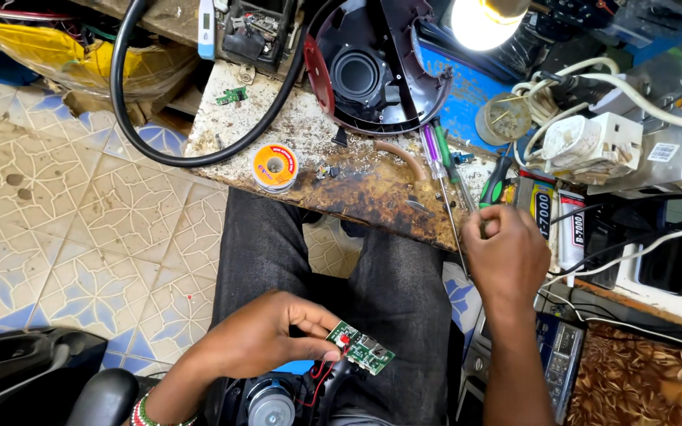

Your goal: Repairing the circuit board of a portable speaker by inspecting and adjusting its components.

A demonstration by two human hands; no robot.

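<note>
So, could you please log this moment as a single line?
left hand: holds green circuit board over lap | right hand: at bench edge, by screwdrivers | solder spool on bench

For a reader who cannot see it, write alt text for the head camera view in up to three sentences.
A seated person's left hand holds a small green circuit board over the lap, while the right hand reaches among screwdrivers at the edge of a cluttered, stained workbench. A solder spool and an opened dark red appliance shell lie on the bench.

screwdrivers (445, 177) crowd workbench (341, 177), tiled floor (80, 205) open
</note>
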